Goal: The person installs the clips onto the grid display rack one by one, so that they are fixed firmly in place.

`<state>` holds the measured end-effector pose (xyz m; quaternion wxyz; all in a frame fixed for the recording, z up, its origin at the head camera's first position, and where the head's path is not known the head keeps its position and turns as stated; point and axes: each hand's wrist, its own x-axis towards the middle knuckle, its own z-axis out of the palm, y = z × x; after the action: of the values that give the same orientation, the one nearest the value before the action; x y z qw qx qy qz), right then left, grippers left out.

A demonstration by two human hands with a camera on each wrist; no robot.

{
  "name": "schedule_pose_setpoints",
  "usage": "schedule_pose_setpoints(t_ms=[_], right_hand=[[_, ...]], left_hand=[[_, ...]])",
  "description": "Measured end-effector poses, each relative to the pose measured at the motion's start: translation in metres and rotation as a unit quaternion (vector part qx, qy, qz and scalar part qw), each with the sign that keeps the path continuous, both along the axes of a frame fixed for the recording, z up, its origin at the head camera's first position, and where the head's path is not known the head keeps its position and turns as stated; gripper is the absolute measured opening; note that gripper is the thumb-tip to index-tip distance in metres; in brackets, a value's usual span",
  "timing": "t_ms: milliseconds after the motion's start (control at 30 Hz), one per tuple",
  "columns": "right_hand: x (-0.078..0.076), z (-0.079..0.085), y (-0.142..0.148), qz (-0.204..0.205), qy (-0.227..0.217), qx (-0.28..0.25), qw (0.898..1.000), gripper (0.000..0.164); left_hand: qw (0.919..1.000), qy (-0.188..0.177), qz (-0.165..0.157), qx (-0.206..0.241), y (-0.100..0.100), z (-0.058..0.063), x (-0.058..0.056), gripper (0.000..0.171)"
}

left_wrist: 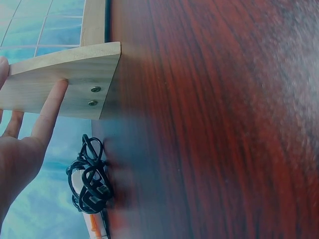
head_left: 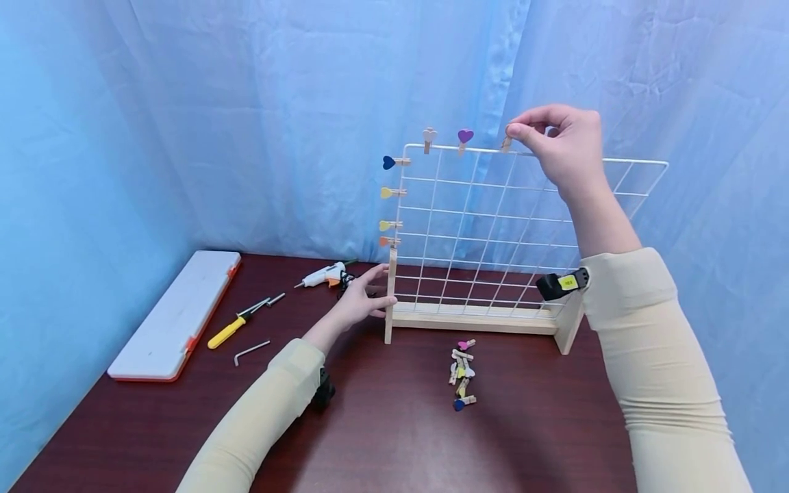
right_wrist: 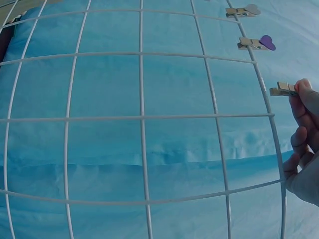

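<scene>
A white wire grid (head_left: 487, 233) stands upright in a wooden base (head_left: 474, 320). My right hand (head_left: 564, 140) pinches a small wooden clothespin (right_wrist: 285, 89) between thumb and fingertips at the grid's top wire. Whether its jaws straddle the wire, I cannot tell. Along that wire sit a clothespin with a purple heart (head_left: 465, 137) and one with a pale heart (head_left: 429, 135). Dark blue (head_left: 388, 163), yellow (head_left: 385, 193) and orange (head_left: 385, 241) heart clothespins are clipped down the left side. My left hand (head_left: 360, 298) touches the base's left wooden end panel (left_wrist: 75, 74) with extended fingers.
Several loose heart clothespins (head_left: 462, 373) lie in front of the base. Farther left are a glue gun (head_left: 325, 275) with a coiled black cord (left_wrist: 90, 174), a yellow-handled screwdriver (head_left: 228, 333), a hex key (head_left: 251, 350) and a white case (head_left: 175, 311). Blue curtains (head_left: 308, 123) hang behind.
</scene>
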<state>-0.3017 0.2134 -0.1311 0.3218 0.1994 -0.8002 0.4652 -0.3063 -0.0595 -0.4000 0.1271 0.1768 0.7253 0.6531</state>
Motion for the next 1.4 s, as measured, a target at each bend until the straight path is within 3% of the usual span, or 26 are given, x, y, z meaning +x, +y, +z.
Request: schedule_pose_setpoints(t_ms=[300, 533, 700, 833, 967, 1200, 1400], right_hand=[[-0.017, -0.012, 0.003, -0.063, -0.014, 0.095, 0.993, 0.024], [-0.016, -0.01, 0.005, -0.047, -0.004, 0.099, 0.994, 0.027], [0.007, -0.007, 0.003, -0.022, 0.022, 0.076, 0.997, 0.026], [0.032, -0.018, -0.002, 0.0, 0.063, 0.096, 0.993, 0.021], [0.036, -0.054, 0.002, 0.036, 0.069, 0.135, 0.988, 0.016], [0.018, -0.157, 0.026, 0.08, 0.006, 0.253, 0.964, 0.018], [0.015, -0.234, 0.04, 0.133, -0.03, 0.277, 0.951, 0.016]], left_hand=[[1.0, -0.002, 0.001, -0.005, 0.0, 0.0, -0.001, 0.071], [1.0, -0.001, 0.003, -0.001, -0.001, 0.001, -0.001, 0.072], [1.0, -0.001, 0.0, 0.0, 0.0, 0.001, -0.001, 0.072], [1.0, -0.001, 0.001, -0.003, 0.001, 0.001, -0.001, 0.072], [1.0, -0.003, 0.004, -0.004, 0.002, 0.001, 0.0, 0.07], [1.0, -0.001, 0.005, -0.006, 0.001, 0.001, 0.0, 0.071], [1.0, 0.0, 0.007, -0.004, 0.001, 0.001, 0.0, 0.071]])
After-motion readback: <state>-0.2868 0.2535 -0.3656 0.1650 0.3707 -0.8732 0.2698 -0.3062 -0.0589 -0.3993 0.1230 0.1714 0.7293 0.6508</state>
